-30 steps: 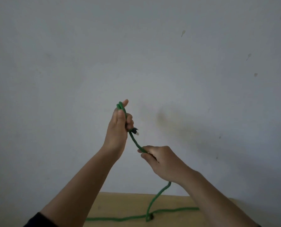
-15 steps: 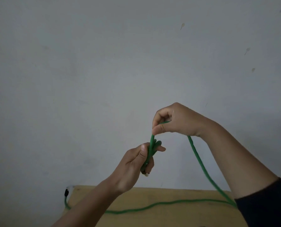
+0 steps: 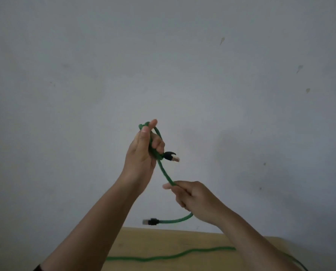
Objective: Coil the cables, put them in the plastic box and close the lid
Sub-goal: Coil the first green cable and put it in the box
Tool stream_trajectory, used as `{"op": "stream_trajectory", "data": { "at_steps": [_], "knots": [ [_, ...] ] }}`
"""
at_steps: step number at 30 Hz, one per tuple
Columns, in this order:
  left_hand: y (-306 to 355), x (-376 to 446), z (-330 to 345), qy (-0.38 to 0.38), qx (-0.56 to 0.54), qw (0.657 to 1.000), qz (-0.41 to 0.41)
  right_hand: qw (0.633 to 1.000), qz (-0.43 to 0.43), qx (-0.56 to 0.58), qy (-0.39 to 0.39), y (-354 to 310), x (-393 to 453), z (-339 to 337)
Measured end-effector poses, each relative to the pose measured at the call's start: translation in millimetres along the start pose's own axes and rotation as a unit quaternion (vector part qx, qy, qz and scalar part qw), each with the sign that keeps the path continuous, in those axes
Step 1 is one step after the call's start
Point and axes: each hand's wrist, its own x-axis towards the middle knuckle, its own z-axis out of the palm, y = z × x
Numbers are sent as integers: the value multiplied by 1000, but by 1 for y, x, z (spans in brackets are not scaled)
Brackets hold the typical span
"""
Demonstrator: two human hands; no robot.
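— Two hands are up before the wall (image 3: 85,75), above the wooden table (image 3: 163,241). How far along does this look?

— Early, I'd judge. No plastic box or lid is in view, so packing and closing remain.

— And the hands?

— The left hand (image 3: 141,153) is raised, fingers curled round a few loops of the green cable (image 3: 164,171). The right hand (image 3: 194,198), lower, pinches the strand running down from it.

— The cable's remainder?

— More green cable (image 3: 163,256) lies on the table; whether it's the same one, I cannot tell. One plug (image 3: 172,157) sticks out by the left fingers, another plug (image 3: 150,222) dangles below the right hand
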Motion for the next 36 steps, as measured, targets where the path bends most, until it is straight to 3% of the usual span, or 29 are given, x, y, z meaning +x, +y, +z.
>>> {"op": "stream_trajectory", "data": {
  "at_steps": [2,4,7,11,18,23,28,32,36],
  "knots": [
    [-7,3,-5,14,149,988,24,998,-11,-59,-32,-15,-3,-3],
    [-17,-2,-10,-16,303,952,48,989,-18,-137,-60,-32,-2,-13],
    [-32,-17,-18,-92,413,905,43,974,-42,-219,-49,-52,2,-34],
    [-36,-42,-12,-166,334,927,-33,986,-52,-158,-25,-65,6,-63],
    [-30,-47,-9,-179,187,963,-74,992,-113,-46,17,-53,7,-54],
    [-23,-42,-17,-184,110,973,-87,991,-135,8,-2,-48,4,-48],
    [-25,-41,-15,-45,236,970,21,990,-129,21,59,-50,6,-47],
    [-33,-45,-14,-58,311,944,95,988,-113,37,102,-46,9,-44],
    [-33,-43,-14,-29,302,946,114,991,-96,30,87,-48,9,-41]
  ]
}}
